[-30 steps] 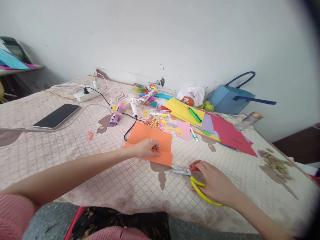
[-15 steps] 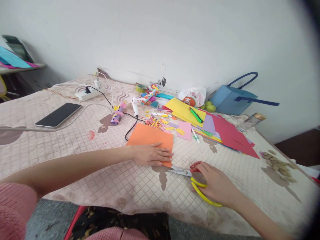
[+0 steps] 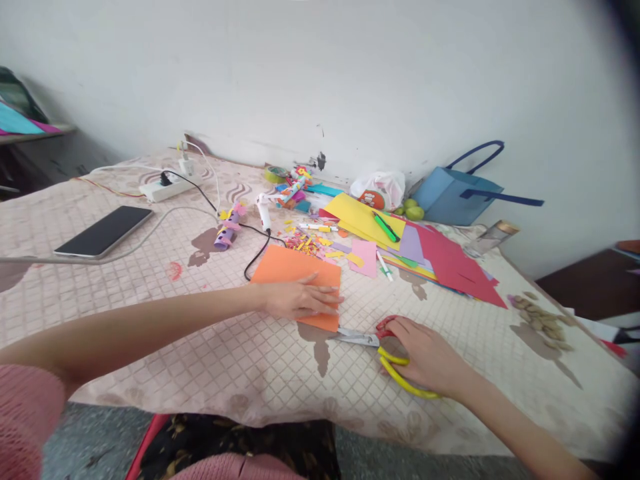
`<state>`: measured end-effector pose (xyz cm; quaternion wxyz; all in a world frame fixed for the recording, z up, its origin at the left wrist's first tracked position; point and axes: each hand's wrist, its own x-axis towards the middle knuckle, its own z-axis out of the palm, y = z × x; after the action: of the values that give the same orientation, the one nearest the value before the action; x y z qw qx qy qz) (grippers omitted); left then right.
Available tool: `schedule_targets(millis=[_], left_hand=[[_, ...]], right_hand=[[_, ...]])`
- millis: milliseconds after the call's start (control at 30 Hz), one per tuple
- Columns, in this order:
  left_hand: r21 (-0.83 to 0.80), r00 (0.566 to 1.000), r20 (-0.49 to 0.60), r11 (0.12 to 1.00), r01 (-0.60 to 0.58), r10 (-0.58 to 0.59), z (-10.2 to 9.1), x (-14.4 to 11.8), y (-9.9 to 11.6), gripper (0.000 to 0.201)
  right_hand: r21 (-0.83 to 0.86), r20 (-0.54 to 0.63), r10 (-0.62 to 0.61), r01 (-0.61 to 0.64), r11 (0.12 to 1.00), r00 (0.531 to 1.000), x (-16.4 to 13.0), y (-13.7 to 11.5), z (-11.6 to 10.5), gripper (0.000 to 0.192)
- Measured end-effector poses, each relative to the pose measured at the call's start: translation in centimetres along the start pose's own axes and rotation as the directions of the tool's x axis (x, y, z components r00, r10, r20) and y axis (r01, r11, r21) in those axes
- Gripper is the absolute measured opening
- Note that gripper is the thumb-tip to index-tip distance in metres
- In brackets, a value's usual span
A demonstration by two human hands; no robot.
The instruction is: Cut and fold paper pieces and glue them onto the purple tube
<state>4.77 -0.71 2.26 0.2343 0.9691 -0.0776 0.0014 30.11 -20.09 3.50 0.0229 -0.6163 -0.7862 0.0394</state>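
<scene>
Two hands: left hand (image 3: 300, 300) flat on orange paper (image 3: 295, 270) — right hand (image 3: 425, 357) on scissors (image 3: 385, 350).

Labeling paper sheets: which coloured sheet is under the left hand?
The orange sheet, folded and lying alone at the near edge of the clutter, pressed flat by the left hand. The yellow sheet and red sheet lie untouched farther back.

Plain white plastered wall (image 3: 320, 73), scuffed near its base; table under beige tile-patterned cloth (image 3: 150, 300); grey speckled floor (image 3: 85, 440); soft daylight.
</scene>
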Motion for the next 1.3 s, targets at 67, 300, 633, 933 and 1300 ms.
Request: schedule_targets(millis=[67,300,633,933,1300], left_hand=[[-0.013,1.000,0.004,1.000,0.004,-0.004,0.2,-0.1,0.1,0.043],[-0.007,1.000,-0.020,1.000,-0.007,0.006,0.5,-0.2,0.1,0.044],[-0.006,1.000,-0.002,1.000,0.004,-0.005,0.5,-0.1,0.0,0.044],[-0.023,0.999,-0.022,0.999,0.044,-0.045,0.3,0.0,0.5,0.043],[0.008,0.999,-0.044,1.000,0.022,-0.022,0.5,0.1,0.4,0.043]], right_hand=[[-0.008,0.003,-0.003,0.003,1.000,1.000,0.0,0.1,0.1,0.034],[-0.042,0.056,0.006,-0.003,0.999,0.998,-0.2,0.1,0.1,0.034],[-0.098,0.090,0.023,-0.014,0.995,0.996,-0.4,0.4,0.5,0.035],[-0.086,0.055,0.015,-0.010,0.996,0.998,-0.8,0.2,0.4,0.030],[-0.055,0.073,0.057,-0.053,0.997,0.996,-0.4,-0.8,0.2,0.035]])
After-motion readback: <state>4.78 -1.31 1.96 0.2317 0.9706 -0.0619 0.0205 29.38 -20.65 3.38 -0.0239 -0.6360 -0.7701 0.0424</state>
